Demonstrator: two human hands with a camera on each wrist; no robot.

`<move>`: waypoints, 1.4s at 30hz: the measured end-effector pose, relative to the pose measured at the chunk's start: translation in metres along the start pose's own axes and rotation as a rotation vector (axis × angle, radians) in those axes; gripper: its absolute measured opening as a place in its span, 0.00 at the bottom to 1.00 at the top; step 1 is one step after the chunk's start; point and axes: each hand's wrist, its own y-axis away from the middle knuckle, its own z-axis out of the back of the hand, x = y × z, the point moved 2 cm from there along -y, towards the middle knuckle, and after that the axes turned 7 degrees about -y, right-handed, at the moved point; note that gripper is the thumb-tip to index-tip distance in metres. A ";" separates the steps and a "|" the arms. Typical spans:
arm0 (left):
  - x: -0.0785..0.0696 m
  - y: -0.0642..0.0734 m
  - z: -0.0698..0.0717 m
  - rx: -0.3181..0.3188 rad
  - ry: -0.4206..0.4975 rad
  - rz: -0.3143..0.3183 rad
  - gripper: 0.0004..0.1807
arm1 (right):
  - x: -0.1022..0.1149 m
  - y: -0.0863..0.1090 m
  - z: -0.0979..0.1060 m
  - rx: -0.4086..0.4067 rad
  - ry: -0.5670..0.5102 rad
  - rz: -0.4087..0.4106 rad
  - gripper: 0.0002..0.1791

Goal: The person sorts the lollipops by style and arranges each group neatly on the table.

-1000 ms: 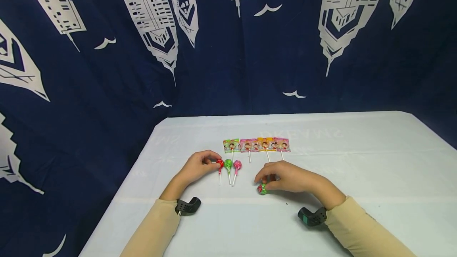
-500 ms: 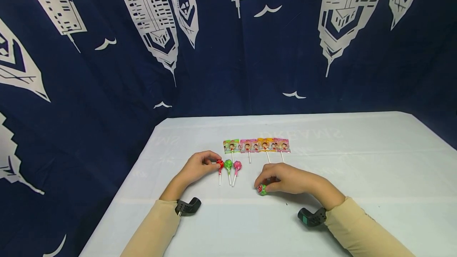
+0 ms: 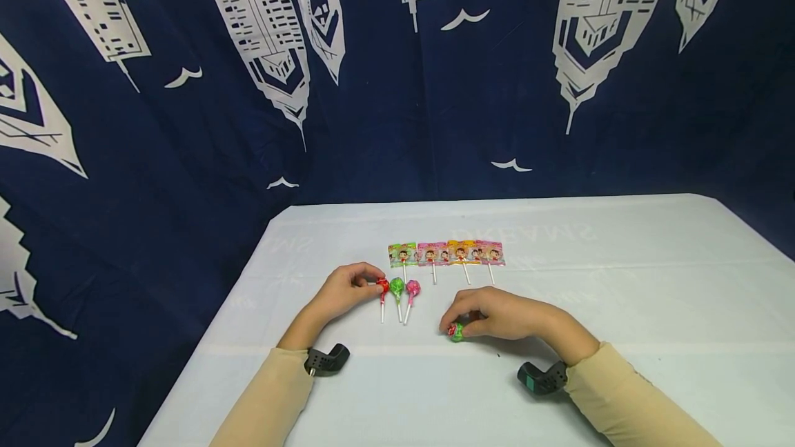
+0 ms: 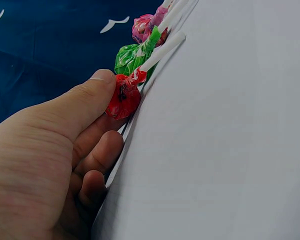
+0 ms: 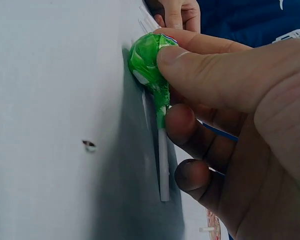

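Observation:
My left hand (image 3: 348,290) pinches the wrapped head of a red lollipop (image 4: 124,97) between thumb and fingers, its white stick pointing toward me. Close beside it lie a green lollipop (image 3: 397,286) and a pink lollipop (image 3: 413,287), making a short row. Farther right, my right hand (image 3: 497,312) holds another green lollipop (image 5: 147,60) by its head, thumb on the near side. In the right wrist view that lollipop's white stick (image 5: 163,165) lies along the tabletop, below the fingers. A red patch shows on its wrapper in the head view.
Behind the hands, several flat lollipops in green, pink and orange packets (image 3: 433,252) lie side by side, sticks toward me. A white cloth covers the table (image 3: 397,392). A dark blue curtain (image 3: 397,123) hangs beyond its far edge. A small dark speck (image 5: 89,145) marks the cloth.
My right hand has shifted slightly toward me with the green lollipop, its knuckles lower in the head view. The left hand and the red lollipop stay where they were.

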 end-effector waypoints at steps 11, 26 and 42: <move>0.001 0.000 0.000 0.004 -0.002 0.005 0.10 | -0.001 -0.001 0.000 -0.082 -0.035 -0.026 0.12; 0.001 0.000 0.001 0.002 0.020 -0.007 0.10 | -0.005 -0.006 0.004 -0.330 -0.097 -0.035 0.14; 0.001 0.000 -0.001 -0.010 0.020 -0.019 0.10 | -0.005 -0.017 0.008 -0.482 -0.027 -0.063 0.14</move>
